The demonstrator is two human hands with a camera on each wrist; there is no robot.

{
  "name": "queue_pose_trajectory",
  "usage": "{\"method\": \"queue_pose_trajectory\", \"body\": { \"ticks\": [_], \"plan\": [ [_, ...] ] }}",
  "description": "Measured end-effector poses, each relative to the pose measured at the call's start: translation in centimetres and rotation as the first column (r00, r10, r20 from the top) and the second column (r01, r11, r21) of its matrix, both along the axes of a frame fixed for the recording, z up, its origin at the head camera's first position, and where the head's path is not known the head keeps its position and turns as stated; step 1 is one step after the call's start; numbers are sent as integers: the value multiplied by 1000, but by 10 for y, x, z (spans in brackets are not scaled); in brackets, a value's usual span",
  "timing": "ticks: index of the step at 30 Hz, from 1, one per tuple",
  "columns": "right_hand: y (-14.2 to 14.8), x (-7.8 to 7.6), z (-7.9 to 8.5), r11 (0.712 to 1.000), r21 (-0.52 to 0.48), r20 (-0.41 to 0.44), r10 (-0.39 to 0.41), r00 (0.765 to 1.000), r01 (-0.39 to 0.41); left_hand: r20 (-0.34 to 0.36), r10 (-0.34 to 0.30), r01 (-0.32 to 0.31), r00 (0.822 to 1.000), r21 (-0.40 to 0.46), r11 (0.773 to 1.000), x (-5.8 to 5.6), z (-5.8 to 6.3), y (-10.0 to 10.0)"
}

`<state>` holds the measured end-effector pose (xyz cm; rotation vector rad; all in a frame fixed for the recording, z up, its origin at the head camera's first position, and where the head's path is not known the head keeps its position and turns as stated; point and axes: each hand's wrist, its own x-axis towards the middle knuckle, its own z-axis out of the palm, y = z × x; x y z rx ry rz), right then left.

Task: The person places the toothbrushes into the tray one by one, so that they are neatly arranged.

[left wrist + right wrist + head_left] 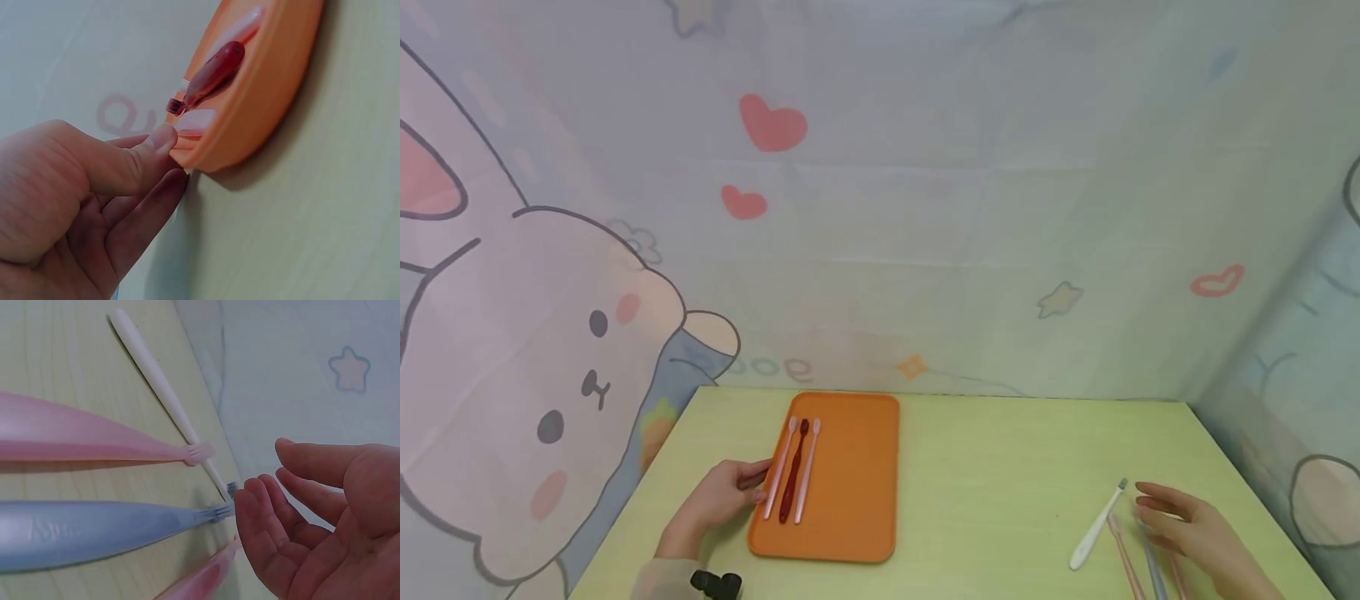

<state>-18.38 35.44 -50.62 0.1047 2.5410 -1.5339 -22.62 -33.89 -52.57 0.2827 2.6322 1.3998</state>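
Nearest the head camera, along the bottom edge of the frame, came the sleeve at lower left and the right hand at lower right. Under and beside that hand on the desk lay the white brush, the blue brush and two pink brushes. Left of centre, the orange tray bore the red brush between two more in light pink.

A clean pick from the right-hand cluster seemed to call for pinching one handle between thumb and forefinger, clear of the bristles. Blue probably needed most care: with pink on both sides, a wide grip could have nudged its neighbours. White, outermost and slanted the other way, looked easier, though a pink head overlapped it in the right wrist view. Steadying the tray by its rim made sense, provided the thumb pressed no handle.

Right grip: released, fingers loosely bent, thumb apart, tips by the brush heads; contact could not be told. Left hand: grasping the tray's left rim, thumb over it, fingers outside.
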Motion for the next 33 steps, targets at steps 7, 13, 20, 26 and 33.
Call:
{"method": "queue_pose_trajectory", "body": {
  "ticks": [7,13,20,26,33],
  "plan": [
    [19,7,-7,1000,1,43,-3,999,3,0,16,-16,1000,-6,1000,-1,2,3],
    [29,10,-12,1000,22,72,-24,997,22,-9,18,-18,1000,-3,1000,0,1,1],
    [39,9,-19,995,93,124,-37,992,26,24,3,-4,1000,60,998,1,-4,-1],
    [43,7,-22,991,135,112,-30,993,14,45,12,-15,999,72,997,0,-7,-2],
    [48,4,-28,991,127,121,17,993,-33,39,-3,0,999,74,997,1,-4,-1]
  ]
}}
